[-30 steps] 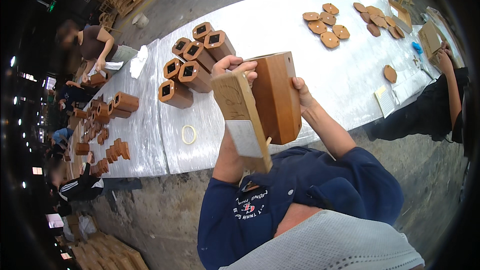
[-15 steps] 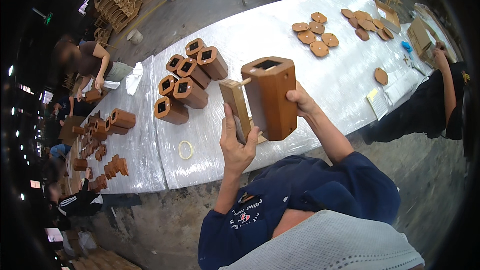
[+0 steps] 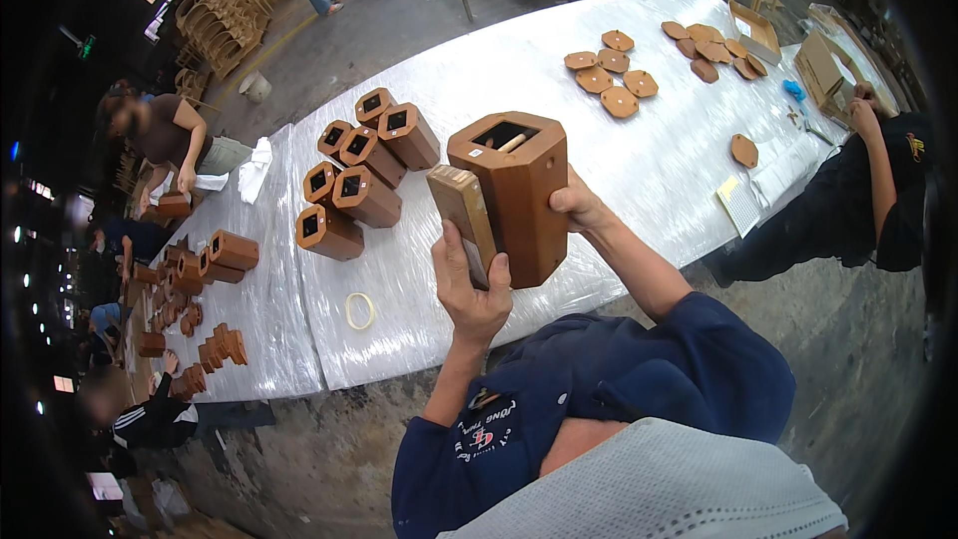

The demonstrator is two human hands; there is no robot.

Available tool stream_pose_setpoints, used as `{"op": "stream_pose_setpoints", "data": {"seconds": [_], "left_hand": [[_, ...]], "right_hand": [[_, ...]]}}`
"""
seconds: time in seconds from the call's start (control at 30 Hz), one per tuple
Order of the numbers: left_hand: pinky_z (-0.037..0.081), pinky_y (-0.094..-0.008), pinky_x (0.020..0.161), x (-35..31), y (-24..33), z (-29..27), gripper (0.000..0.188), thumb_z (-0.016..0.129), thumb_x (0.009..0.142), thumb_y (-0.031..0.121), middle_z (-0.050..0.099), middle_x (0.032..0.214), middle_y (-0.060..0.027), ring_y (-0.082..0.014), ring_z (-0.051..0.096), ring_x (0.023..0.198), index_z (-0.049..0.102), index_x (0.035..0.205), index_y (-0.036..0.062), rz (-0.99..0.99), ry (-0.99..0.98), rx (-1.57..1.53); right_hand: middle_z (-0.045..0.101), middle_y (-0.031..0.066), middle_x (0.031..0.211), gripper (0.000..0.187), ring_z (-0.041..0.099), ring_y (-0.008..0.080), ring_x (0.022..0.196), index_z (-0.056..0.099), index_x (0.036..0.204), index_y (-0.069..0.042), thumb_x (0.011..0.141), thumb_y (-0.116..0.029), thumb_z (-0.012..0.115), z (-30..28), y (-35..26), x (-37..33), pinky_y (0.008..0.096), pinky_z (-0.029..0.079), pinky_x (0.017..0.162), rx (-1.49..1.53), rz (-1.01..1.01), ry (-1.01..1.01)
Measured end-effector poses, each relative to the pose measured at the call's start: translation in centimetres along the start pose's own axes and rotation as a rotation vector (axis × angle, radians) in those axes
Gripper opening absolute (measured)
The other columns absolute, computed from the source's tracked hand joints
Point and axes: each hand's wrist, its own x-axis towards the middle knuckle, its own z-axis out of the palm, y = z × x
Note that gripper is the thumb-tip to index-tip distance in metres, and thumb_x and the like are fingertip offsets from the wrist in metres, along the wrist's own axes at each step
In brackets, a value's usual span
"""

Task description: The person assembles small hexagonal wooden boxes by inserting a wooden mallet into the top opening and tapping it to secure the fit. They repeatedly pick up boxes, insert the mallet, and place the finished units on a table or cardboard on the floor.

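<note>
I hold a brown hexagonal wooden box (image 3: 519, 195) upright above the white-covered table (image 3: 519, 70). It has a square opening on top with a pale stick inside. My right hand (image 3: 577, 208) grips the box's right side. My left hand (image 3: 469, 284) holds a flat wooden block (image 3: 461, 215) with a paler sanding face pressed against the box's left side.
Several similar hexagonal boxes (image 3: 359, 180) lie on the table to the left, a roll of tape (image 3: 359, 310) nearer me. Hexagonal wooden lids (image 3: 611, 75) lie further right. A person in black (image 3: 858, 190) works at right; other people (image 3: 165, 140) work at left.
The flat block, first held in front of the box with its face toward me, has turned edge-on and now sits against the box's left side. The box has tilted so its open top shows.
</note>
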Motion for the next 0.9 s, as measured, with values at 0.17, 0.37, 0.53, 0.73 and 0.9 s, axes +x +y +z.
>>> {"op": "stream_pose_setpoints", "data": {"seconds": [0.17,0.37,0.53,0.73,0.9], "left_hand": [[0.047,-0.0409,0.087,0.7,-0.6,1.1,0.061,0.066,0.088,0.013,0.051,0.12,-0.025,-0.0359,0.055,0.103,0.043,0.143,-0.0025,0.048,0.065,0.074],[0.046,-0.0369,0.089,0.4,-2.8,-3.9,0.054,0.059,0.094,0.014,0.055,0.124,-0.0207,-0.0288,0.056,0.108,0.042,0.14,-0.0079,0.007,0.126,0.126],[0.05,-0.0323,0.081,-3.0,-5.8,-15.2,0.05,0.059,0.095,0.018,0.063,0.106,-0.0162,-0.0228,0.062,0.093,0.047,0.134,-0.0095,-0.441,0.447,0.25],[0.054,-0.0317,0.068,-14.6,-10.8,-15.9,0.032,0.062,0.093,0.017,0.066,0.101,-0.0126,-0.0167,0.063,0.084,0.055,0.115,-0.005,-0.916,0.757,-0.452],[0.056,-0.0305,0.071,-21.1,-12.7,-15.0,0.035,0.063,0.092,0.016,0.065,0.102,-0.0127,-0.0179,0.063,0.085,0.054,0.119,-0.0047,-1.193,0.715,-0.404]], "right_hand": [[0.048,0.0159,0.133,0.104,0.049,0.0247,0.124,0.031,0.142,0.005,0.067,-0.047,0.081,-0.5,0.1,0.4,0.0373,0.044,0.103,0.008,0.016,-0.001],[0.053,0.0143,0.129,0.099,0.053,0.0226,0.119,0.038,0.139,0.005,0.067,-0.047,0.081,-2.1,0.5,-0.4,0.0359,0.045,0.1,-0.107,-0.003,0.182],[0.06,0.0147,0.121,0.075,0.062,0.0243,0.109,0.044,0.134,0.004,0.079,-0.038,0.074,-7.3,0.9,-2.1,0.0377,0.053,0.092,-0.055,0.084,0.355],[0.056,0.0137,0.124,0.075,0.059,0.0235,0.113,0.04,0.137,0.001,0.081,-0.033,0.075,-6.7,10.1,-0.9,0.0368,0.05,0.096,-0.322,0.112,0.366],[0.053,0.0196,0.124,0.098,0.054,0.0281,0.118,0.027,0.141,0.002,0.068,-0.026,0.086,-5.2,19.3,6.7,0.0396,0.046,0.099,-0.646,0.134,0.419]]}}
